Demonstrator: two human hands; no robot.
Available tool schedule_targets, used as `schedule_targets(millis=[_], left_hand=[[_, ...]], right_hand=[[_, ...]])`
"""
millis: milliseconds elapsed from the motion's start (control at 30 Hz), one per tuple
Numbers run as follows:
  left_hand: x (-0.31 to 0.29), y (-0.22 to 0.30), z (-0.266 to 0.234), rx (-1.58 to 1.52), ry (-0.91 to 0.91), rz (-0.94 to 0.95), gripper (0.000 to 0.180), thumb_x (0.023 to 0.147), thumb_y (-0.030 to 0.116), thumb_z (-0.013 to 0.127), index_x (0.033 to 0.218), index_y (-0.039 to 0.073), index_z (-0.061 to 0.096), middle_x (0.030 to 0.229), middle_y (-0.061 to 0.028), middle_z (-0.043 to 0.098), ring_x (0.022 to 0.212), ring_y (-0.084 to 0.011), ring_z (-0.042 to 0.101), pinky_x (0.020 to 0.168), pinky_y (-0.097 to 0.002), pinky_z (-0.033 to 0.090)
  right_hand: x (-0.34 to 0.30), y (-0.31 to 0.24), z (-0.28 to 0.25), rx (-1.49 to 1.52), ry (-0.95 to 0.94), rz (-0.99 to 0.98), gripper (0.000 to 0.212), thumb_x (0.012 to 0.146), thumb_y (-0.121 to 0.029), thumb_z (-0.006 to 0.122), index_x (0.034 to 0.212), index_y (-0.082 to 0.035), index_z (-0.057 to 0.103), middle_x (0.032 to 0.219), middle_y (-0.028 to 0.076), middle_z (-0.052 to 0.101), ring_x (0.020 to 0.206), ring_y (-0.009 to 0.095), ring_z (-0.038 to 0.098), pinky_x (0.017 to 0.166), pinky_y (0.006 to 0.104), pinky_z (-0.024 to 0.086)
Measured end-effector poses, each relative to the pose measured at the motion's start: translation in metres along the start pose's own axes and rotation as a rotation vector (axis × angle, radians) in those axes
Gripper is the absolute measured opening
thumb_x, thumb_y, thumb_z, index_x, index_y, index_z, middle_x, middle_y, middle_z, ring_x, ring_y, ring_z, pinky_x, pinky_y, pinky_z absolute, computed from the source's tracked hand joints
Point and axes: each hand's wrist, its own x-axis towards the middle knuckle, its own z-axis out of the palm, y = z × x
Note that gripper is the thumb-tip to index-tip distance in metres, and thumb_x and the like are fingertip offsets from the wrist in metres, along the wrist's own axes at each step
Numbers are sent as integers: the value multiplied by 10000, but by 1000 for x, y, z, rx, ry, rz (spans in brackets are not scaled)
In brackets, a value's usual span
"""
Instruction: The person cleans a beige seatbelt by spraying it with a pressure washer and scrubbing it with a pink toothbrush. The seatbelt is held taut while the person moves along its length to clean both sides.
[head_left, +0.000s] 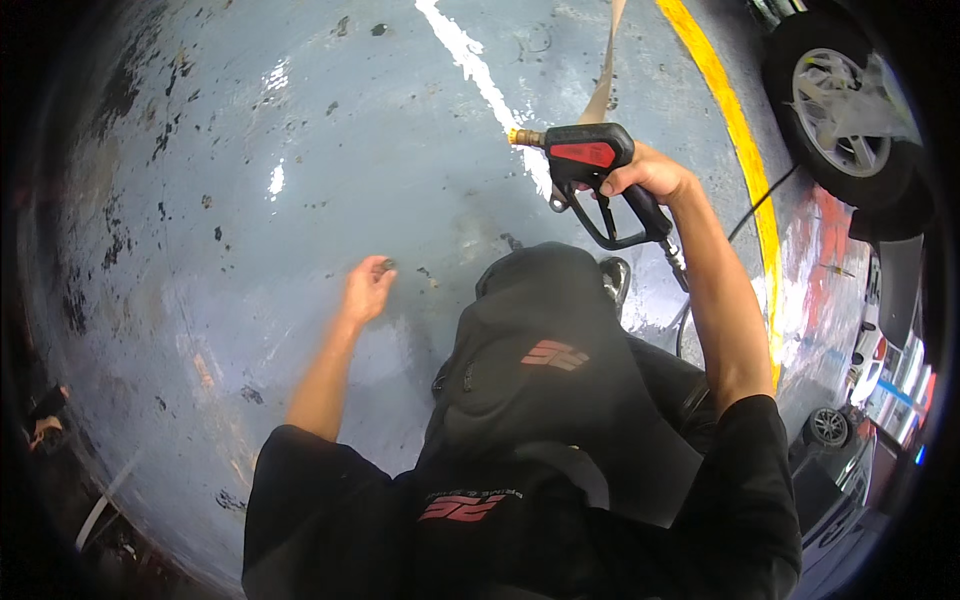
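My right hand [652, 174] is wrapped round the grip of a black and red pressure washer gun [588, 153], held up in front of me. The gun points left, and a brass-coloured coupling with a yellow end [526, 137] sits at its front. A metal hose fitting [675, 262] joins the bottom of its grip. Off to the left, my left hand [366, 290] is closed with its fingertips pinched on a small dark piece [388, 265], too small to name. The left hand is apart from the gun, above the floor.
The grey-blue painted floor [290, 200] is chipped and has wet, shiny patches. A yellow line [735, 120] curves along the right, and a black hose [752, 208] crosses it. Beyond stands a wheel [845, 110] with clear plastic on it. Another car [845, 480] is at the lower right.
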Motion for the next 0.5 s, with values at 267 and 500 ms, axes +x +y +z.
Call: schedule_targets(millis=[267,500], left_hand=[[33,159,105,-1133,-72,222,302,892,-32,639,1163,1,508,1120,-137,623,1005,-215,664,854,-323,571],[40,213,128,-901,-42,400,326,827,-29,733,1080,-9,529,973,-103,643,864,-156,659,759,-293,569]], right_hand=[[-26,-17,-10,32,96,-12,648,615,-86,707,1248,-3,597,1105,116,664,1025,220,603,950,326,467],[-33,-19,-12,17,159,-75,685,578,-127,736,1234,22,607,1080,154,680,965,250,642,865,375,528]])
